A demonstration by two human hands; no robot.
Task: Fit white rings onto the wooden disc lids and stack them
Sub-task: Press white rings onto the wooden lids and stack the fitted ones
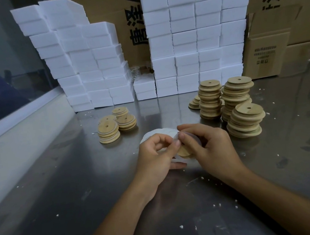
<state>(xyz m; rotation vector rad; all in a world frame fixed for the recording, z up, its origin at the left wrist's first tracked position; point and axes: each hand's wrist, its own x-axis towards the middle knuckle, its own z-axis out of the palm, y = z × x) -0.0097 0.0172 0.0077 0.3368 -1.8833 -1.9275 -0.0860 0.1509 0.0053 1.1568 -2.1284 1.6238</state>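
A wooden disc lid (184, 151) is held on edge between both hands above the steel table (80, 187). My right hand (210, 147) grips the lid, and a translucent white ring (180, 158) wraps part of its rim. My left hand (157, 154) pinches the ring at the lid's top edge. Behind the hands lies a small heap of white rings (152, 133). Three short stacks of ringed lids (109, 131) stand at the left. Taller stacks of bare wooden lids (246, 120) stand at the right.
White foam blocks (93, 66) are piled in walls along the back of the table. Cardboard boxes (268, 51) stand behind and at the right. A window ledge (12, 125) borders the table's left side. Small white crumbs litter the steel surface.
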